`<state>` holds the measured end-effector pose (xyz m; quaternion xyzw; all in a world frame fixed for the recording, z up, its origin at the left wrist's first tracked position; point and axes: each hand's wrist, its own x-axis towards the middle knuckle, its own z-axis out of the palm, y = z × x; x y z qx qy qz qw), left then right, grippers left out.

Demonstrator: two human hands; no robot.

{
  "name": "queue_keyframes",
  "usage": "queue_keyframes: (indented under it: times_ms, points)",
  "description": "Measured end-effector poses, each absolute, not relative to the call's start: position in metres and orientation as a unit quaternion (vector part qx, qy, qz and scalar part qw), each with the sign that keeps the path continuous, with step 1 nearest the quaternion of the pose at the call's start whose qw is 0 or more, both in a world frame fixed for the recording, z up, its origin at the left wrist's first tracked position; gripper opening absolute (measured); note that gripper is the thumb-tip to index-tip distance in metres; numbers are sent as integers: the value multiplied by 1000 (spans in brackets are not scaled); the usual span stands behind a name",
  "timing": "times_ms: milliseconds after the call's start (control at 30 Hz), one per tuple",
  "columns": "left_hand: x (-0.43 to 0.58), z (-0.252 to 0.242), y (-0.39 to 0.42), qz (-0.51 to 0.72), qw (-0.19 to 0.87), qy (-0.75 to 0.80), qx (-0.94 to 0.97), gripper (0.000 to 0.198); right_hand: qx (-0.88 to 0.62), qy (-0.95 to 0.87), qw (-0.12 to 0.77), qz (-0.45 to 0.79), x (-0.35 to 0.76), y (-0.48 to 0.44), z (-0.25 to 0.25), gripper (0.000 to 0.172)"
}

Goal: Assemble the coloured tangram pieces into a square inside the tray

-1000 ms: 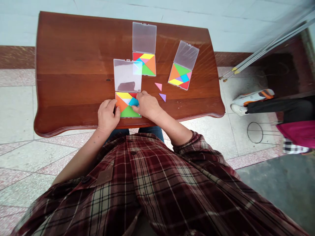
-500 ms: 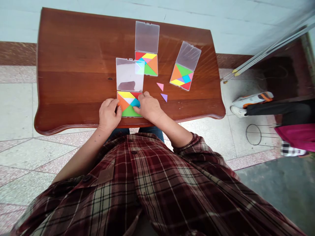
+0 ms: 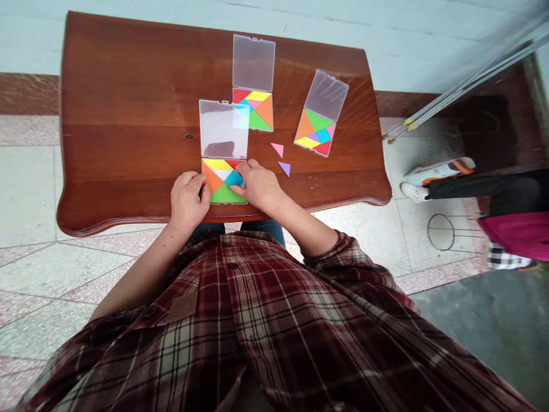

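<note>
Our left hand (image 3: 189, 194) sits at the 9 o'clock edge of the near case (image 3: 228, 203), fingers bent, with a gap between thumb and forefinger; we cannot tell whether it grips the rim. Our right hand (image 3: 259, 184) covers the 3 o'clock edge, fingers curled and thumb over the blue square (image 3: 232, 178); we cannot tell whether it pinches anything.

Inside the near case, the yellow piece (image 3: 214, 164) lies at 11 o'clock, the red piece (image 3: 233, 163) at 1, the orange triangle (image 3: 210, 182) at 9 and the green triangle (image 3: 227, 195) at 6. A pale patch (image 3: 222, 174) near the middle looks unfilled.

We judge the step in hand to be settling the blue square; the next move calls for a light fingertip push, keeping its neighbours flat.

Farther out, 2 loose triangles lie on the table (image 3: 128, 86): the pink triangle (image 3: 278, 150) at 2 o'clock, the purple triangle (image 3: 285, 168) nearer 3. Beyond, 2 more open cases stand at 1 and 2 o'clock.
</note>
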<state>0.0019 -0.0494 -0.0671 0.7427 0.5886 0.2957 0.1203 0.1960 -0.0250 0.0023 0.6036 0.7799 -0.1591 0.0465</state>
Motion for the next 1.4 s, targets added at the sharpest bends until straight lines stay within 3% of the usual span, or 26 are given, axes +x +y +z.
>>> queue_keyframes:
  times_ms: [567, 1000, 1400]
  points:
    - [2, -65, -50, 288, 123, 590, 744, 21, 600, 780, 22, -177, 196, -22, -4, 38]
    - [1, -66, -50, 295, 105, 585, 748, 19, 678, 703, -121, -175, 275, -4, -9, 27]
    - [-1, -67, -48, 298, 103, 592, 742, 19, 727, 667, -62, -152, 305, -2, -24, 27]
